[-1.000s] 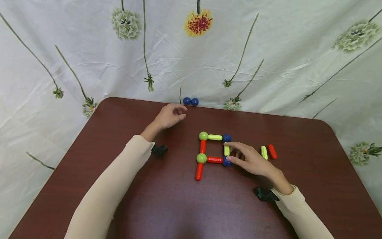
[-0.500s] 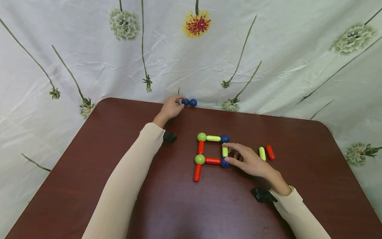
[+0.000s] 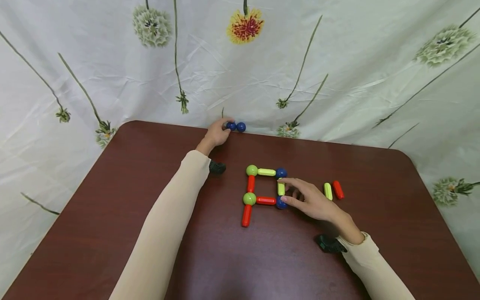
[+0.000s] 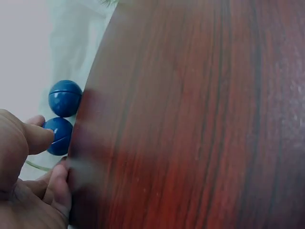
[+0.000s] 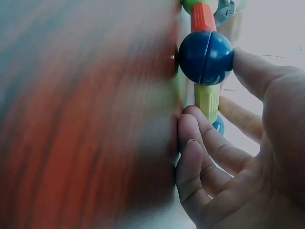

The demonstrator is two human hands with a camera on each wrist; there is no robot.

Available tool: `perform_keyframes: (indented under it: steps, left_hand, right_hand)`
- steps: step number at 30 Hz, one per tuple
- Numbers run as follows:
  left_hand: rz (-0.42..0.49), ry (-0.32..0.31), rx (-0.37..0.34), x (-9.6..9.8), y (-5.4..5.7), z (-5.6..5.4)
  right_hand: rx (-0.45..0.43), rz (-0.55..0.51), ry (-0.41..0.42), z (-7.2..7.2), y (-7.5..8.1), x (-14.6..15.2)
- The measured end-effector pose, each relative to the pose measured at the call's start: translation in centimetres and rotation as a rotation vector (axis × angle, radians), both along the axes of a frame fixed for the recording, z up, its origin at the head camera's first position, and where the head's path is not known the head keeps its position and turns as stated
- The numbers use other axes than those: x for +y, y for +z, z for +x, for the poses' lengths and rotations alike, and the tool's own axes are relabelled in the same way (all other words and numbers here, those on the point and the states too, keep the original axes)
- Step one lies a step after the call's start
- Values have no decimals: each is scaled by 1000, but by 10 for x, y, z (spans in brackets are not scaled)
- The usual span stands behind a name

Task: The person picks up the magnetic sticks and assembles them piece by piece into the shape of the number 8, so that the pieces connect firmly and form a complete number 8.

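at the far edge of a dark red-brown wooden table (image 3: 240,262), against a white flower-print cloth (image 3: 123,37), a person's left hand (image 3: 217,133) is pinching the left one (image 4: 62,137) of two glossy blue balls between thumb and finger. the second blue ball (image 3: 241,127) is sitting to its right, touching it. nearer, right of the table's middle, a p-shaped figure of rods and balls (image 3: 251,184) is lying flat. the right hand (image 3: 314,202) is bracing the figure's right side: the thumb is pressing the near blue corner ball (image 3: 281,203), the forefinger is lying by the far end of a yellow-green rod (image 3: 281,188), and the other fingers are curling inward.

for a clean pick, the left hand would likely be doing best by parting the pair sideways, as they may be clinging, while the right is pressing only lightly.

the balls, being round, are pointing nowhere, though the pair is lining up along the edge. the figure's long axis is running from far to near, its red tail rod (image 3: 246,216) pointing toward the person and leaning slightly left.
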State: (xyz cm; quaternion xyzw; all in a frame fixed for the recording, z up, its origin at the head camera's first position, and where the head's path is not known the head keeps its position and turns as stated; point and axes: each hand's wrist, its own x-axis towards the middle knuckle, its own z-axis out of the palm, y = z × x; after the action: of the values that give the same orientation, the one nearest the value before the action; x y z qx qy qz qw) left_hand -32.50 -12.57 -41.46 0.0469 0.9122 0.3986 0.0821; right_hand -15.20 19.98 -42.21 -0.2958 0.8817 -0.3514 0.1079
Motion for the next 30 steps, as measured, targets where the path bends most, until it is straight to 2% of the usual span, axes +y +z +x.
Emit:
perform_keyframes:
  steps: [4, 7, 15, 19, 30]
  left_hand:
    - [-39, -13, 11, 2, 0, -3]
    - [-34, -2, 14, 4, 0, -3]
    - [67, 119, 26, 9, -10, -5]
    - [85, 135, 28, 8, -10, -4]
    - [110, 33, 5, -5, -3, 3]
  right_hand:
    - [-7, 1, 0, 0, 0, 0]
    - [-9, 2, -5, 0, 1, 0]
    - [-8, 6, -5, 0, 2, -1]
    - [-9, 8, -5, -1, 2, -1]
    - [4, -10, 7, 1, 1, -1]
